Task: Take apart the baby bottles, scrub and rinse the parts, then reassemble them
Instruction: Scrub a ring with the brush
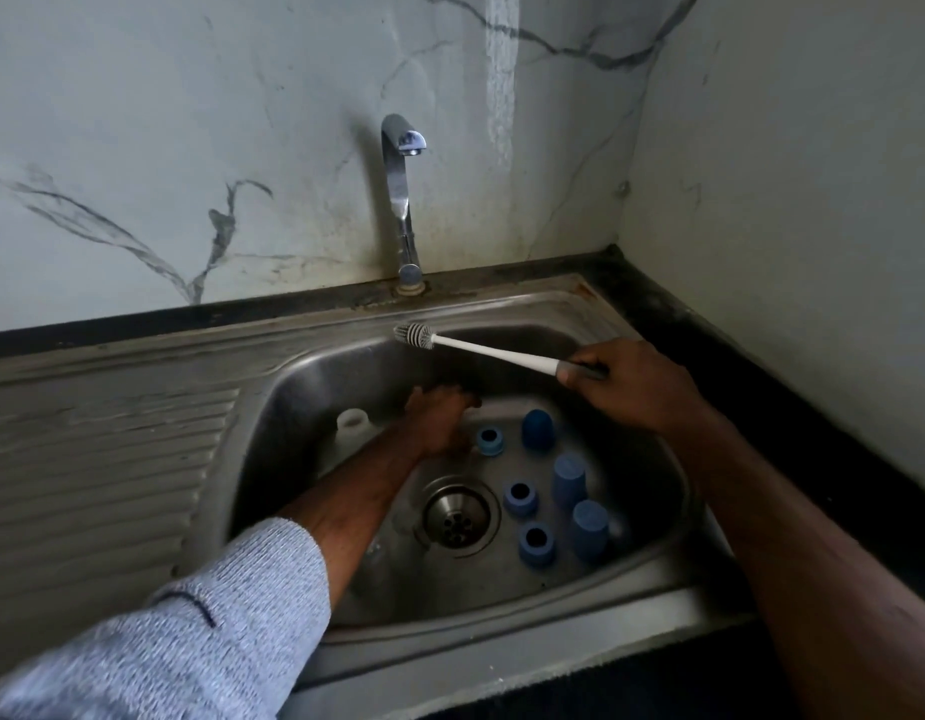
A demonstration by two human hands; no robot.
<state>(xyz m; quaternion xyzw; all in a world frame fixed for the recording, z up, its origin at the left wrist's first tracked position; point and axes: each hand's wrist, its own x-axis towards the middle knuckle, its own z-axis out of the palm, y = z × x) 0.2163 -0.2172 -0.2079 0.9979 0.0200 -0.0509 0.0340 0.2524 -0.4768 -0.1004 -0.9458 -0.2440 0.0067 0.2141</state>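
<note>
The white-handled bottle brush [481, 348] is gripped at its grey end by the right hand [626, 387]. What the left hand [439, 418] holds cannot be told. Beside its fingers [463, 400], blue plastic collars [490, 441] and caps [537, 428] sit in the steel sink [314, 376]; they are judged light, stiff and slippery, best pinched at the rim.

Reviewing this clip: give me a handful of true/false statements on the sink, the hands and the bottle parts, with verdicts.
1. The right hand grips the bottle brush. True.
2. Water is running from the tap. False: no stream shows.
3. Three blue rings and three blue caps sit in the sink. True.
4. The left hand rests on the drainboard. False: it reaches down into the basin.
5. The brush head is inside a bottle. False: it hangs free above the basin's back rim.
</note>
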